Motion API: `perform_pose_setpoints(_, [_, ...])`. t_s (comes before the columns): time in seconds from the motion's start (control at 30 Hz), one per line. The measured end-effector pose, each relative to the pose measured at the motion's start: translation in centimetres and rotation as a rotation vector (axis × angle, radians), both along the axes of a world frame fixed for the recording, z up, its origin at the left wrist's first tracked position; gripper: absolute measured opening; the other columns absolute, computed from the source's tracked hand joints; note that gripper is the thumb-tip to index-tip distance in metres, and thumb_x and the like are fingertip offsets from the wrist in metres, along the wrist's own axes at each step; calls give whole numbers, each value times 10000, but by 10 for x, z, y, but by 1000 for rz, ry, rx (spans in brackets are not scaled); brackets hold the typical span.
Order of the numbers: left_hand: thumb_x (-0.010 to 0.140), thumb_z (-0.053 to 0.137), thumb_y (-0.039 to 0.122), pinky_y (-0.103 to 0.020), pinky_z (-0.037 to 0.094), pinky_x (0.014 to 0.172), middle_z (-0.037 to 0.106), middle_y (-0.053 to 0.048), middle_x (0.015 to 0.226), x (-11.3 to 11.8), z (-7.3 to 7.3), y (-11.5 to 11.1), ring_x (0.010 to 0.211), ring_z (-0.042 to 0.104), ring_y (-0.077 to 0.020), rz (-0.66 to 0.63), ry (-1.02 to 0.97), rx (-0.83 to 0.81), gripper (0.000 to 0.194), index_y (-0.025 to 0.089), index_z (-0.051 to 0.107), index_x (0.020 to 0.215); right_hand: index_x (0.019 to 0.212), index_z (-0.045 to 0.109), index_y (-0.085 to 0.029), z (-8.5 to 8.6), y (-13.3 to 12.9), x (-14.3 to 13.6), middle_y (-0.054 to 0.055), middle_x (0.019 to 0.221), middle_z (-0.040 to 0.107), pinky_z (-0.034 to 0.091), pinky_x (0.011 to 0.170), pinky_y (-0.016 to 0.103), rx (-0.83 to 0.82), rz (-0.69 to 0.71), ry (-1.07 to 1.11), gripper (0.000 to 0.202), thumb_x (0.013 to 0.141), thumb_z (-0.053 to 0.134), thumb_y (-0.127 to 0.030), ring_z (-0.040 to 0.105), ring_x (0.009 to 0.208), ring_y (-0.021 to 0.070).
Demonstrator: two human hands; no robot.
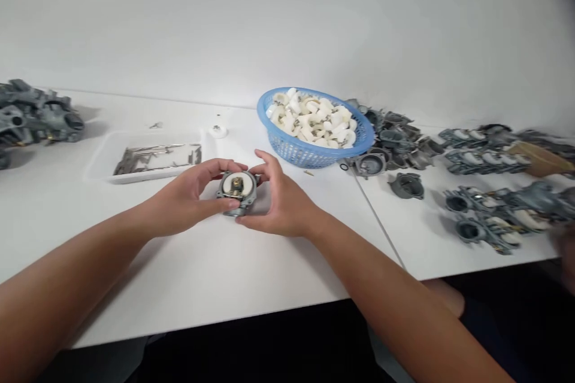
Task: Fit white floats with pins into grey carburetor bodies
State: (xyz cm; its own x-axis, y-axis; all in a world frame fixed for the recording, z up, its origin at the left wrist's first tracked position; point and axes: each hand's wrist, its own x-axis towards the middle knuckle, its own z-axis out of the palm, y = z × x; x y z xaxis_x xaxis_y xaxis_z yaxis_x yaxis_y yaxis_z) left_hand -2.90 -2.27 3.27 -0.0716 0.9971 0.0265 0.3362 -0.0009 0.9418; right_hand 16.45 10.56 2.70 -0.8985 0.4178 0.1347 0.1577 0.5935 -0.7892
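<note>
A grey metal carburetor body (239, 189) with a white float and a brass piece in its round opening rests on the white table, opening facing up. My left hand (191, 197) grips its left side, the thumb across the near edge and the fingers behind. On its right side, my right hand (284, 197) holds it too, the thumb low at the near edge and the index finger raised. Behind it to the right stands a blue basket (296, 152) full of white floats.
A white tray (101, 161) with thin metal pins lies at the left. One loose white float (218, 131) is behind it. Grey carburetor bodies (38, 114) are piled far left. More metal bodies (406, 185) and rows of parts (487, 161) cover the right.
</note>
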Motion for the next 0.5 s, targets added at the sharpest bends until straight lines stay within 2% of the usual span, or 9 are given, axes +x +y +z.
perform_pose_setpoints(0.13, [842,763,415,-388,560,981,649,-38,1270,0,-2,0,1232,591,-279,16,-30,-43,461,315,580,1253,1551,299,-227,3,2,0,131,1452,563,503,1008,459,51,24,-4,1056,688,861,-458,609,1244,302])
perform_pose_setpoints(0.23, [805,788,439,-353,582,947,640,-29,1327,5,-3,0,1211,612,-268,63,-71,-51,505,332,585,1255,1564,285,-195,5,2,0,137,1457,565,486,1039,462,74,18,-21,1088,687,856,-492,592,1272,311])
perform_pose_setpoints(0.4, [764,785,543,-255,598,891,618,-1,1424,15,-3,-1,1269,606,-272,211,-79,-104,543,369,602,1244,1573,275,-160,6,4,0,153,1443,574,480,1053,455,110,44,-23,1099,702,840,-521,580,1288,312])
perform_pose_setpoints(0.5, [743,797,557,-289,630,845,646,-19,1390,12,-8,0,1204,656,-295,215,-66,-101,550,367,614,1226,1534,349,-167,7,6,-1,159,1441,574,486,1051,452,142,77,7,1013,718,830,-527,577,1295,302])
